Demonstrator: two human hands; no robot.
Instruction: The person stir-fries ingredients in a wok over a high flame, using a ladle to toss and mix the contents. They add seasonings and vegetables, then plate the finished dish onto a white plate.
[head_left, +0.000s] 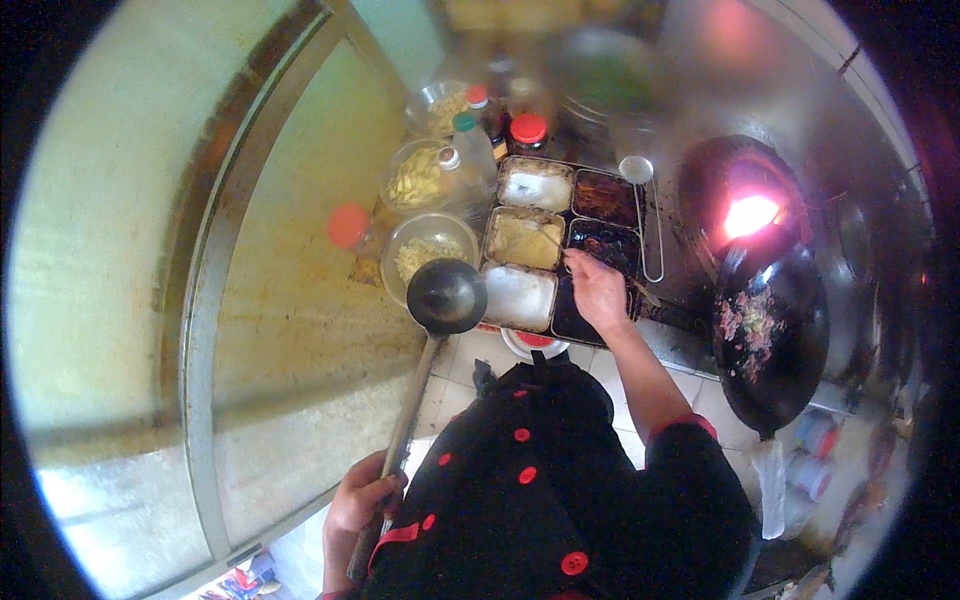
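My left hand (369, 491) is closed around the long handle of a metal ladle (447, 295), whose dark bowl hangs over the near edge of a steel bowl of chopped pale food (429, 244). With my right hand (595, 289) I hold a thin utensil handle that slants over a bin of yellowish granules (527, 238). That bin is the middle left one in a rack of seasoning bins. White granules fill the bin nearest me (520, 298) and the far left bin (535, 186). Dark sauce (604, 199) is in the far right bin.
At the right, a wok (772, 337) with chopped meat tilts beside a burner with bright flame (751, 216). A small strainer ladle (636, 170) lies along the rack's right edge. Beyond the rack are a red-lidded jar (528, 129), a clear plastic bottle (471, 154) and a bowl of sliced yellow food (417, 176).
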